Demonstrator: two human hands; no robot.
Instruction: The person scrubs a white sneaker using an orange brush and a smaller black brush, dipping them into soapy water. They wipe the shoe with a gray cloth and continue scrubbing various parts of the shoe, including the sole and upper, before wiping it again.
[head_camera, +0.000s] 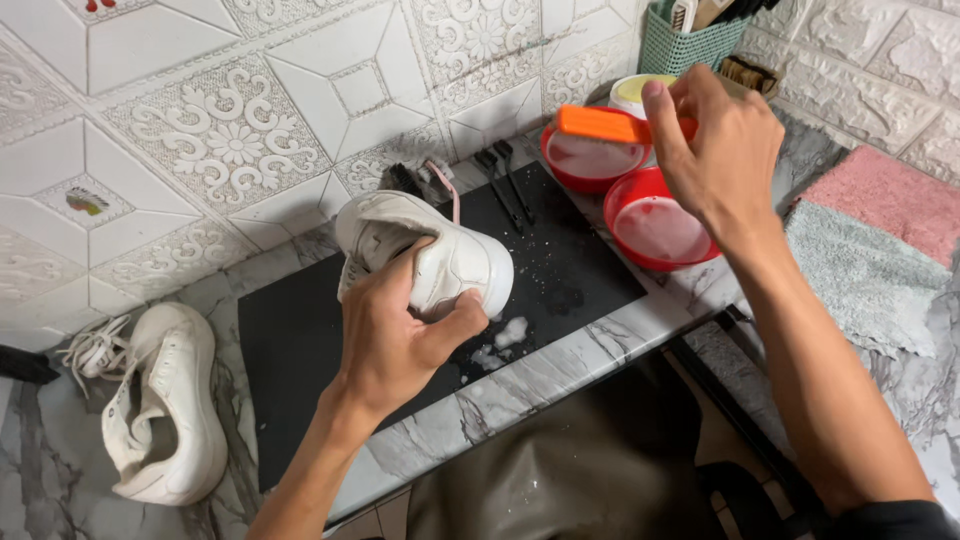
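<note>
The white sneaker (430, 255) sits at the centre of the frame, lifted above the black mat (300, 360) with its sole edge turned toward the lower right. Your left hand (395, 335) grips it from below: the thumb presses against the toe end and the other fingers curl over the upper into the shoe opening.

Your right hand (720, 150), in the upper right of the frame, holds an orange brush (600, 124). The fingers are pressed together and wrapped around the handle, pinching it against the thumb. The brush is positioned over a red bowl (585, 160) of whitish liquid. A second red bowl (660, 230) stands just beside it, toward the lower right.

Patches of white foam (505, 335) lie on the mat below the sneaker. Two small black brushes (505, 185) rest on the mat's upper edge.

A second white sneaker (165, 410) with loose laces lies on the marble counter (570, 365) at lower left. Folded cloths, pink (890, 200) and grey (870, 280), occupy the right edge. A green basket (690, 45) stands at the top.
</note>
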